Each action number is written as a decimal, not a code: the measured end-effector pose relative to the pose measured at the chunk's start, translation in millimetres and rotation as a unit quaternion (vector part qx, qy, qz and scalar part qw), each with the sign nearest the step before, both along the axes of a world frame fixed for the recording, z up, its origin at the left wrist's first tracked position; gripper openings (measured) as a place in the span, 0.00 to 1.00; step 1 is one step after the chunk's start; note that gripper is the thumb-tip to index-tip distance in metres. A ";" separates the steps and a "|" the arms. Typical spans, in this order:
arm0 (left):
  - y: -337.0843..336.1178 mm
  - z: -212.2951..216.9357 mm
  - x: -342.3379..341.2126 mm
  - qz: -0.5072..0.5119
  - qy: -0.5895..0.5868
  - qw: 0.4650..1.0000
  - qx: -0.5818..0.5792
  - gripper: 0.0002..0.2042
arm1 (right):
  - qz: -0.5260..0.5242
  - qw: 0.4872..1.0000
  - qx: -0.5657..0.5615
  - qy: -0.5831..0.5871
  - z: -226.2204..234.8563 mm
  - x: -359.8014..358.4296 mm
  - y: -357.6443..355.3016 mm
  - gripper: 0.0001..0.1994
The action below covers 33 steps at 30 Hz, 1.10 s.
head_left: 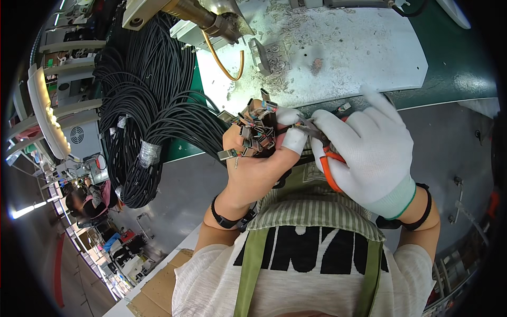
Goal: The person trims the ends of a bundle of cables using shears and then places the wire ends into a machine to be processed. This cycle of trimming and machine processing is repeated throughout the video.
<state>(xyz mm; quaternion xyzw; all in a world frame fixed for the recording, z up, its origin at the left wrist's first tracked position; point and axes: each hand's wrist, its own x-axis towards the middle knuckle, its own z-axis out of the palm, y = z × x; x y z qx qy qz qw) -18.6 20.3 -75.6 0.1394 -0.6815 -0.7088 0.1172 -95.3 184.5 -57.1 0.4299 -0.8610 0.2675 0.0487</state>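
My left hand (262,171), bare except for white covers on the thumb and a fingertip, is closed round a bunch of black cables (198,127). Small metal connectors (253,127) with coloured wire ends fan out above its fingers. My right hand (369,153), in a white knit glove, grips cutting pliers (331,165) with orange handles. The index finger of that hand is raised and slightly blurred. The pliers' jaws meet a wire end beside my left thumb tip; whether they are closed on it I cannot tell.
Thick coils of black cable (127,95) hang over the bench's left edge, tied with clear wrap (150,154). A machine head with a nozzle (227,29) stands above a white board (338,53) strewn with wire scraps. Farther left, a person (90,203) sits among equipment.
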 end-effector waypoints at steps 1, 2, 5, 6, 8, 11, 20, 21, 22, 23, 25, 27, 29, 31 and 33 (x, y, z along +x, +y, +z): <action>1.2 0.5 0.3 -0.005 0.005 1.000 -0.002 0.12 | 0.002 1.000 0.009 -0.002 -2.7 1.6 -0.3 0.12; 2.7 0.8 0.6 -0.002 -0.004 1.000 -0.004 0.12 | 0.006 0.999 -0.006 -0.043 -4.8 2.9 0.4 0.11; 4.7 -0.1 1.4 -0.001 0.013 1.000 -0.022 0.12 | 0.013 0.992 -0.034 -0.124 -8.6 5.5 2.2 0.09; 4.2 -0.8 1.3 -0.007 0.010 1.000 -0.024 0.12 | 0.023 0.981 -0.049 -0.186 -8.7 5.8 1.9 0.08; 1.3 -2.2 0.9 -0.039 0.088 0.989 -0.110 0.11 | 0.045 0.942 -0.099 -0.319 -7.4 5.2 1.1 0.06; -5.6 -2.0 0.5 -0.119 0.118 0.965 -0.201 0.12 | -0.015 0.944 -0.185 -0.274 -6.2 3.2 -7.1 0.03; -1.7 -3.6 2.0 -0.009 0.013 0.999 -0.037 0.12 | -0.011 0.993 -0.066 -0.098 -6.2 -0.2 -3.9 0.10; -2.8 -4.5 1.7 0.001 0.014 0.998 -0.053 0.13 | -0.007 0.992 -0.087 -0.094 -8.3 0.7 -4.7 0.11; -4.6 -5.2 0.7 -0.017 0.024 0.997 -0.070 0.13 | -0.009 0.995 -0.074 -0.073 -10.7 1.8 -6.5 0.11; -5.5 -6.0 -0.1 -0.031 0.026 0.994 -0.101 0.13 | -0.013 0.997 -0.061 -0.053 -12.2 3.2 -7.5 0.12; -7.0 -6.9 -2.5 -0.062 0.034 0.984 -0.164 0.13 | -0.020 0.998 -0.047 -0.032 -13.9 4.6 -9.2 0.12; -6.8 -6.9 -4.0 -0.053 0.032 0.987 -0.147 0.12 | -0.006 0.997 -0.046 -0.058 -12.7 4.1 -8.5 0.10; -6.1 -5.7 -4.3 -0.023 0.033 0.993 -0.113 0.11 | 0.005 0.997 -0.045 -0.069 -10.3 1.5 -7.4 0.09; -6.6 -3.9 -3.4 -0.016 0.002 0.998 -0.060 0.09 | 0.046 0.939 -0.047 -0.336 -8.0 -2.9 -6.5 0.06; -8.8 -2.5 -1.5 -0.001 -0.049 0.997 0.058 0.07 | 0.068 0.883 -0.044 -0.461 -8.5 -6.9 -7.8 0.07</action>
